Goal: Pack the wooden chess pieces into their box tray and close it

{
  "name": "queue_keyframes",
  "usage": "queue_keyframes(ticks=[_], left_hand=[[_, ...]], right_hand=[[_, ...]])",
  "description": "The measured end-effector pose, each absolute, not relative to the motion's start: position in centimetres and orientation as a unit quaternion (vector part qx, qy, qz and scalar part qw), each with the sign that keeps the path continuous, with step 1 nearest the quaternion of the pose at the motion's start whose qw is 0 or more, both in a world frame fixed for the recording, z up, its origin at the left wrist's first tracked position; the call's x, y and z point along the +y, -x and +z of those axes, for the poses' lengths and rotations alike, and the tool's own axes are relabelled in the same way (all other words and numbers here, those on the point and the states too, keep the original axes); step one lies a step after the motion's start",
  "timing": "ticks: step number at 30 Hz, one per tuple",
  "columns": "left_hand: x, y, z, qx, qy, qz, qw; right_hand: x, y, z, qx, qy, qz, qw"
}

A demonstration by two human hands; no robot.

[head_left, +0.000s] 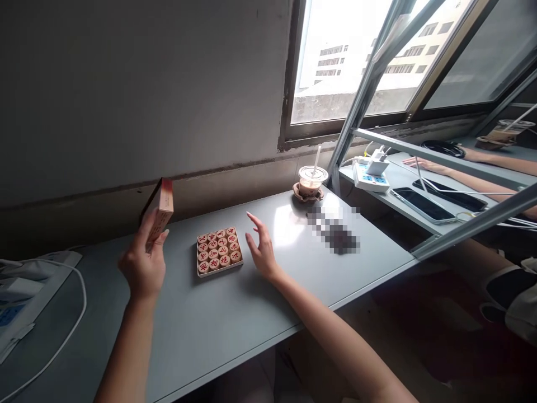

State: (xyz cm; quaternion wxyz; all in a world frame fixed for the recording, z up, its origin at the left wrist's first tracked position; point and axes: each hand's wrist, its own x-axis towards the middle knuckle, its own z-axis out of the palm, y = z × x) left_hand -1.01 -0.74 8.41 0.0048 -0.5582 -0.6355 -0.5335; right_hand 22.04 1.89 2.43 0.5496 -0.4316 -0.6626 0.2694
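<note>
On the grey table lies a shallow box tray filled with rows of round wooden Chinese chess pieces, red characters facing up. To its left, my left hand grips a box lid, raised above the table and tilted on edge; its printed side edge faces me, and part of it sits behind my fingers. Just right of the tray is my right hand, fingers spread with nothing in them, apart from the pieces.
A plastic cup with a straw stands in a brown holder at the back right. Beside it a patch is blurred out. Beyond the metal frame are a power strip, phones and another person's arms. A cable curves at far left.
</note>
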Motion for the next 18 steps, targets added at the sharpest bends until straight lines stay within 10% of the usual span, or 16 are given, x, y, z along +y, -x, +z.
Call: queue_keyframes(ticks=[7,18], left_hand=[[0.1,6.0,1.2,-0.7,0.684,-0.204,0.031],[4.5,1.7,3.0,-0.609,0.715,-0.339,0.061]], right_hand=[[4.2,-22.4,0.0,-0.607,0.495,0.355,0.51],[7.3,-21.7,0.2,-0.703,0.455,0.341,0.428]])
